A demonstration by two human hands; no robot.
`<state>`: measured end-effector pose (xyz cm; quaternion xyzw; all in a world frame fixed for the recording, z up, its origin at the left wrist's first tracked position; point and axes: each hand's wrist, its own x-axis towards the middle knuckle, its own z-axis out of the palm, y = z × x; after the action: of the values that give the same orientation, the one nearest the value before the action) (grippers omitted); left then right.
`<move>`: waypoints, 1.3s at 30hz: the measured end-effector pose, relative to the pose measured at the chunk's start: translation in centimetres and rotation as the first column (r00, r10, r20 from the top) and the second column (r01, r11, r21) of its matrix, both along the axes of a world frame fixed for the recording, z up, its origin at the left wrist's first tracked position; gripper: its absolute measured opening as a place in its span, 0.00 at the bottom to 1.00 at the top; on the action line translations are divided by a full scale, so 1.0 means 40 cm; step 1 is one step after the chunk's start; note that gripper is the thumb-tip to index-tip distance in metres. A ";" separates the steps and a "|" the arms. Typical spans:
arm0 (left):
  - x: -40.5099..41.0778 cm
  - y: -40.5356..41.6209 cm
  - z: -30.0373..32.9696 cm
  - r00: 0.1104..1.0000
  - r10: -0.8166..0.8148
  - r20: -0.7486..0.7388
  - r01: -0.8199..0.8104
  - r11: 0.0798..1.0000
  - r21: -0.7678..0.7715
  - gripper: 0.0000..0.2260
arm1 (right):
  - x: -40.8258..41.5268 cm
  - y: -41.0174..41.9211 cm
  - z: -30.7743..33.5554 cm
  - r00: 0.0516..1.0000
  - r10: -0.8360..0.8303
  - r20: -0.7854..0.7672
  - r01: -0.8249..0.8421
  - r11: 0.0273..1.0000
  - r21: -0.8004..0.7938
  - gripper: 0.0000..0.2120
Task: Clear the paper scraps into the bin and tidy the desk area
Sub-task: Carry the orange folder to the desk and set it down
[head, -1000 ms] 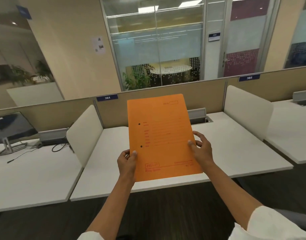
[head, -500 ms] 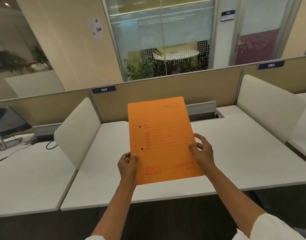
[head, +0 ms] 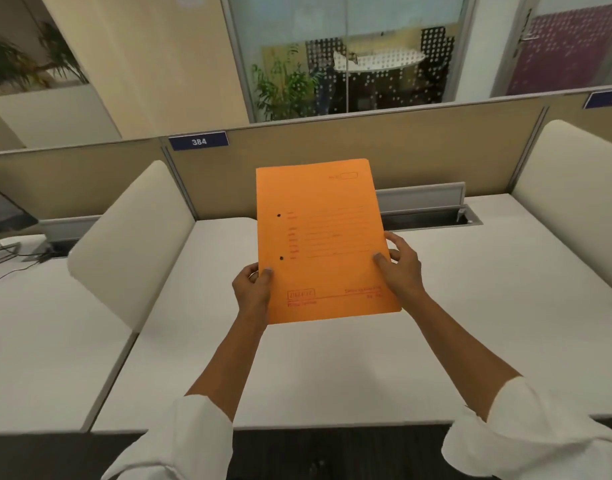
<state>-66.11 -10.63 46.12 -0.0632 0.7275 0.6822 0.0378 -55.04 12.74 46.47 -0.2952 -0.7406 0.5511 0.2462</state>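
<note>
Head view: the flat orange card folder [head: 323,240], printed in red, is held up above the white laminate counter [head: 488,289], tilted toward the camera. Left hand [head: 252,292] pinches the lower left edge, thumb on the face; right hand [head: 399,268] pinches the right edge likewise. It looks light and thin, probably bendy, so a two-edge grip suits it. No scraps or bin in sight.

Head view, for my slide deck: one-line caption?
Both hands, left and right, hold an orange folder above white desk 384.
</note>
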 end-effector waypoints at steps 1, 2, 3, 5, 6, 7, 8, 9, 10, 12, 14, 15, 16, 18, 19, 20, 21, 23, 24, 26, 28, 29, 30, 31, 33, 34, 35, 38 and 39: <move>-0.037 0.013 -0.023 1.000 -0.004 0.012 0.004 1.000 -0.009 0.05 | -0.033 0.011 -0.018 1.000 -0.006 0.016 0.006 1.000 0.006 0.23; -0.060 0.022 -0.042 1.000 -0.010 0.021 0.010 1.000 -0.021 0.05 | -0.052 0.019 -0.034 0.999 -0.007 0.036 0.007 1.000 0.010 0.23; -0.090 0.032 -0.064 0.999 -0.010 0.034 0.011 1.000 -0.028 0.06 | -0.078 0.027 -0.053 0.998 -0.010 0.058 0.010 1.000 0.014 0.23; -0.169 0.058 -0.112 0.997 -0.006 0.083 0.009 0.999 -0.035 0.09 | -0.156 0.053 -0.094 0.994 -0.019 0.103 0.017 1.000 0.026 0.23; -0.199 0.070 -0.131 0.994 -0.004 0.113 0.008 0.999 -0.034 0.10 | -0.186 0.064 -0.110 0.992 -0.021 0.128 0.018 1.000 0.025 0.24; -0.230 0.080 -0.150 0.990 -0.004 0.139 0.008 0.999 -0.032 0.11 | -0.218 0.073 -0.126 0.987 -0.026 0.157 0.023 0.999 0.023 0.24; -0.261 0.090 -0.167 0.987 -0.007 0.161 0.013 0.999 -0.037 0.12 | -0.250 0.082 -0.142 0.982 -0.028 0.187 0.025 0.999 0.021 0.24; -0.291 0.098 -0.184 0.983 -0.016 0.181 0.025 0.999 -0.046 0.13 | -0.278 0.089 -0.158 0.976 -0.030 0.214 0.027 0.999 0.018 0.25; -0.324 0.106 -0.200 0.980 -0.033 0.196 0.045 0.998 -0.052 0.13 | -0.307 0.097 -0.176 0.972 -0.033 0.234 0.030 0.999 0.015 0.25; -0.383 0.122 -0.227 0.972 -0.072 0.222 0.089 0.994 -0.069 0.14 | -0.356 0.113 -0.204 0.964 -0.031 0.264 0.030 1.000 0.007 0.25; -0.442 0.147 -0.257 0.965 -0.095 0.243 0.120 0.989 -0.091 0.14 | -0.412 0.142 -0.235 0.957 -0.023 0.290 0.024 1.000 -0.002 0.26; -0.458 0.155 -0.267 0.962 -0.105 0.252 0.136 0.985 -0.107 0.14 | -0.430 0.151 -0.245 0.953 -0.013 0.304 0.017 1.000 -0.011 0.27; -0.478 0.166 -0.277 0.960 -0.110 0.259 0.146 0.981 -0.125 0.14 | -0.450 0.164 -0.258 0.948 -0.001 0.319 0.008 1.000 -0.022 0.27; -0.531 0.191 -0.304 0.958 -0.119 0.262 0.164 0.974 -0.159 0.14 | -0.502 0.196 -0.290 0.937 0.041 0.346 -0.026 0.999 -0.047 0.27; -0.554 0.202 -0.319 0.957 -0.126 0.260 0.175 0.969 -0.174 0.14 | -0.524 0.212 -0.307 0.931 0.070 0.358 -0.049 0.997 -0.066 0.27; -0.579 0.216 -0.336 0.958 -0.136 0.254 0.187 0.964 -0.190 0.14 | -0.548 0.231 -0.328 0.923 0.094 0.372 -0.067 0.994 -0.084 0.28; -0.601 0.227 -0.351 0.957 -0.149 0.247 0.201 0.958 -0.203 0.14 | -0.569 0.249 -0.345 0.915 0.112 0.388 -0.081 0.992 -0.095 0.28; -0.627 0.241 -0.374 0.956 -0.156 0.250 0.214 0.951 -0.222 0.14 | -0.600 0.272 -0.373 0.898 0.129 0.420 -0.096 0.990 -0.099 0.28; -0.642 0.251 -0.389 0.957 -0.148 0.251 0.208 0.951 -0.230 0.14 | -0.620 0.285 -0.390 0.893 0.134 0.430 -0.102 0.990 -0.098 0.28; -0.668 0.269 -0.414 0.958 -0.131 0.254 0.195 0.950 -0.243 0.14 | -0.657 0.305 -0.414 0.885 0.152 0.440 -0.125 0.988 -0.090 0.27; -0.698 0.286 -0.440 0.961 -0.117 0.250 0.185 0.946 -0.268 0.14 | -0.695 0.322 -0.441 0.881 0.172 0.441 -0.153 0.985 -0.079 0.26; -0.710 0.292 -0.451 0.962 -0.112 0.250 0.182 0.943 -0.279 0.14 | -0.710 0.329 -0.452 0.879 0.180 0.442 -0.164 0.984 -0.073 0.26; -0.723 0.300 -0.461 0.962 -0.110 0.251 0.183 0.940 -0.287 0.14 | -0.724 0.336 -0.463 0.877 0.186 0.444 -0.173 0.982 -0.069 0.26; -0.733 0.308 -0.471 0.961 -0.111 0.253 0.186 0.937 -0.295 0.14 | -0.736 0.344 -0.475 0.873 0.192 0.449 -0.182 0.981 -0.066 0.26; -0.758 0.328 -0.489 0.962 -0.110 0.251 0.188 0.931 -0.312 0.15 | -0.760 0.365 -0.497 0.862 0.208 0.462 -0.204 0.977 -0.059 0.26; -0.768 0.336 -0.494 0.963 -0.110 0.246 0.187 0.929 -0.319 0.15 | -0.771 0.375 -0.505 0.856 0.219 0.468 -0.218 0.974 -0.057 0.27; -0.777 0.343 -0.499 0.965 -0.109 0.239 0.186 0.928 -0.323 0.15 | -0.782 0.383 -0.510 0.848 0.229 0.477 -0.232 0.971 -0.054 0.27; -0.801 0.363 -0.520 0.968 -0.107 0.225 0.184 0.917 -0.353 0.17 | -0.817 0.406 -0.531 0.816 0.257 0.517 -0.281 0.959 -0.033 0.29; -0.804 0.368 -0.522 0.968 -0.116 0.222 0.194 0.908 -0.371 0.18 | -0.825 0.410 -0.533 0.805 0.265 0.531 -0.299 0.954 -0.022 0.29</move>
<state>-98.28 4.10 25.25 -0.0778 0.8441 0.5089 0.1499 -88.04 29.13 25.14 -0.3140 -0.8320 0.4553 -0.0423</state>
